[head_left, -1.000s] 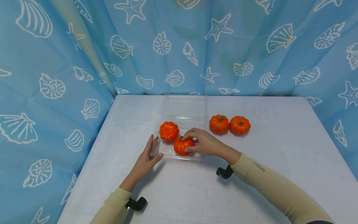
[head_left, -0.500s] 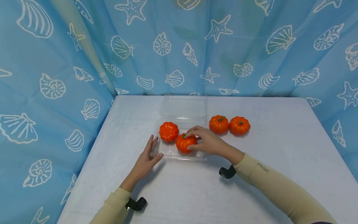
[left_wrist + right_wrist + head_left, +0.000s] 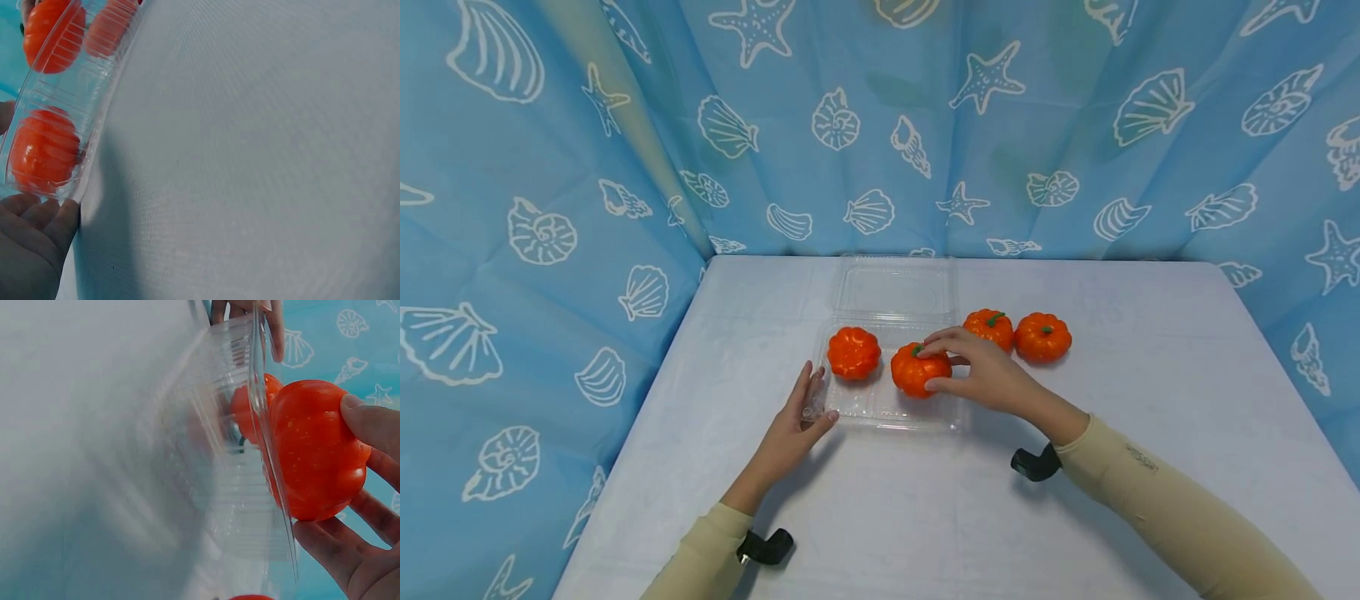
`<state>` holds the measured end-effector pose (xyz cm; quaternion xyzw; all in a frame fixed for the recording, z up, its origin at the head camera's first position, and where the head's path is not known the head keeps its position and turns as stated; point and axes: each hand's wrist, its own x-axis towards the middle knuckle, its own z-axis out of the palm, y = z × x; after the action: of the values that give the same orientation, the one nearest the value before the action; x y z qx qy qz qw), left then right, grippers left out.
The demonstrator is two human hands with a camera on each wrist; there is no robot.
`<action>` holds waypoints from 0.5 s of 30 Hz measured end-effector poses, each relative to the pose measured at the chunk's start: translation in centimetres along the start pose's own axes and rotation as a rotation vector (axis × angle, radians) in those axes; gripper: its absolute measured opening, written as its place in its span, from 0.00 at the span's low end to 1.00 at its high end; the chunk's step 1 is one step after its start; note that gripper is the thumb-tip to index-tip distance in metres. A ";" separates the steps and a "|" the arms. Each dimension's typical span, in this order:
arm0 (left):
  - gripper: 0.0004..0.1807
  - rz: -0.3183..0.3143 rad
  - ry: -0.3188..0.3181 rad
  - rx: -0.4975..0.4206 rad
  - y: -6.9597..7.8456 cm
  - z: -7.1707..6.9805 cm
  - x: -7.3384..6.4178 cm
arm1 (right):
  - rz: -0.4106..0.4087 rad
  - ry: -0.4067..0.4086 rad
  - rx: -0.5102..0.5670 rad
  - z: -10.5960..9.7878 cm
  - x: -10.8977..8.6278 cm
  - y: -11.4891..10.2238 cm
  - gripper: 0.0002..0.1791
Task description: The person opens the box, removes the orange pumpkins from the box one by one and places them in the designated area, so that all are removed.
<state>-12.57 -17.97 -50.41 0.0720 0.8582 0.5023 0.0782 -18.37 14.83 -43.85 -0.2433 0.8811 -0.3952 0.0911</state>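
My right hand (image 3: 981, 367) holds a small orange pumpkin (image 3: 914, 372) with a green stem, thumb and fingers spread round its sides. In the right wrist view this pumpkin (image 3: 319, 450) stands mostly above the rim of the clear plastic clamshell box (image 3: 880, 421). Another pumpkin (image 3: 853, 353) sits in the left part of the box, no stem showing. At the box's left end is my left hand (image 3: 786, 437), its straight fingers against the side wall and its thumb by the front corner. In the left wrist view the fingertips (image 3: 65, 215) touch the end wall.
The box's hinged lid (image 3: 895, 287) lies folded back behind it. Two more pumpkins stand right of the box, the nearer one (image 3: 988, 325) partly behind my right hand, the other (image 3: 1043, 337) beside it. A blue shell-print curtain (image 3: 880, 125) hangs behind the white table (image 3: 1150, 400).
My right hand has carried its pumpkin rightward and toward the back, away from the pumpkin on the left. My left hand keeps its place at the box.
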 end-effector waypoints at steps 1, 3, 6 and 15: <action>0.52 -0.001 0.000 0.003 0.0 0.0 0.0 | -0.006 0.009 0.000 -0.1 -0.1 0.1 0.23; 0.51 -0.001 -0.001 0.007 -0.1 0.0 0.0 | -0.012 0.024 -0.005 -0.3 -0.4 0.3 0.23; 0.51 0.001 0.000 0.011 -0.2 0.0 0.0 | -0.016 0.043 -0.016 -0.6 -0.7 0.6 0.23; 0.51 -0.010 0.001 0.018 -0.4 0.1 0.1 | -0.055 0.139 -0.057 -1.7 -2.4 1.5 0.23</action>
<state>-12.67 -18.08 -50.78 0.0679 0.8631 0.4941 0.0796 -17.43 18.04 -43.90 -0.2418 0.8891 -0.3884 0.0119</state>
